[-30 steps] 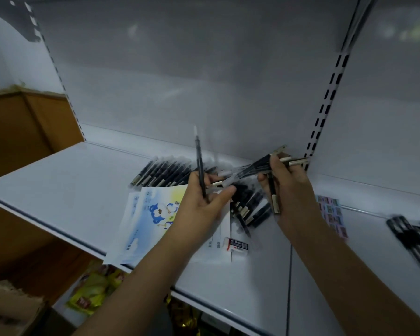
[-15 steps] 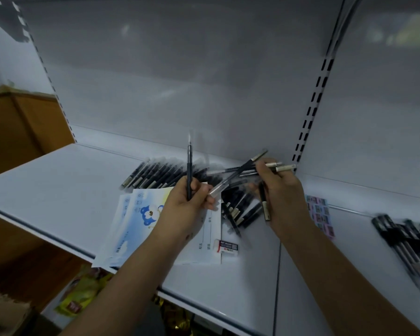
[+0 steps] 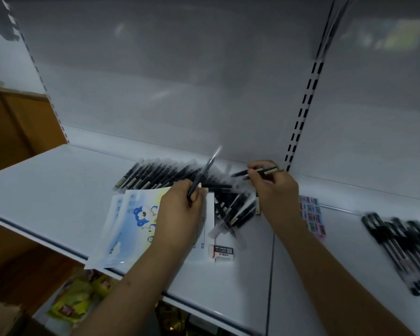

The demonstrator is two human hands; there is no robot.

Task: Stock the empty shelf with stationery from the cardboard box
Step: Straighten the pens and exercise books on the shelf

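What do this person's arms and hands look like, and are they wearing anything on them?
Both arms are bare along all that shows, from the lower edge of the picture up to the wrists: no sleeves in view. The left hand and right hand wear no gloves, and no watch, bracelet or ring is visible. The fingers are bare too, though the dim, slightly blurred picture could hide small details.
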